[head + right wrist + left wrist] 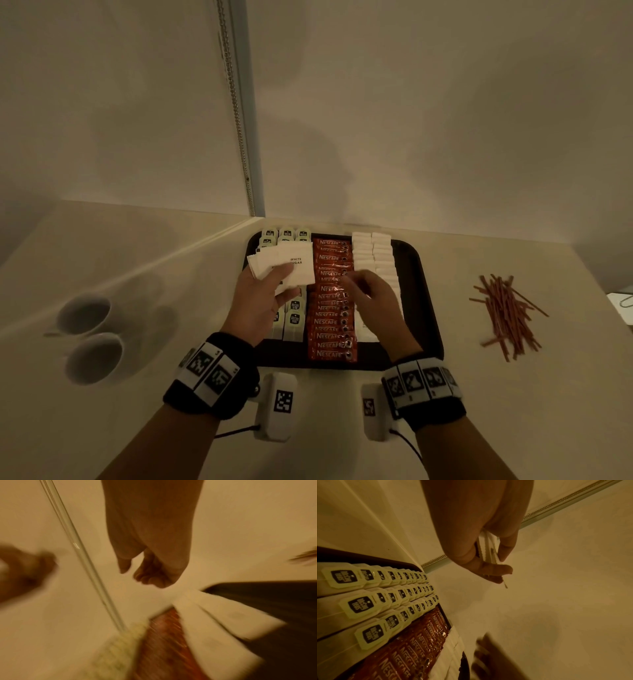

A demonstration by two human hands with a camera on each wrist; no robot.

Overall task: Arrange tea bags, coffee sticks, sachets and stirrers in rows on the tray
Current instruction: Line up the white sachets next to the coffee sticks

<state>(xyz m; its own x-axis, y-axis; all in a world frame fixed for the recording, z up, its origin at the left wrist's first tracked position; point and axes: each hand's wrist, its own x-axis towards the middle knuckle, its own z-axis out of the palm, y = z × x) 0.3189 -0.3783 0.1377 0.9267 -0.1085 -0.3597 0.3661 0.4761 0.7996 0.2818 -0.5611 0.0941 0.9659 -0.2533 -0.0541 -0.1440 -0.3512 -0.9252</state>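
Sugar sachets in my left hand, above the tray

My left hand [255, 305] pinches a fanned stack of sachets [284, 267] over the tea bags [361, 606] along the tray's [423, 301] left side. My right hand [375, 301], fingers loosely curled and holding nothing, hovers over the coffee sticks [330, 322] and two white sachet rows [373, 253] mid-tray. Stirrers [507, 313] lie heaped by the worktop's right edge, off the tray; two cups [89, 337] sit at its left.

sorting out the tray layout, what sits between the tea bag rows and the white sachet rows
The head view shows one column of red Nescafe coffee sticks between the tea bags and white sachets.
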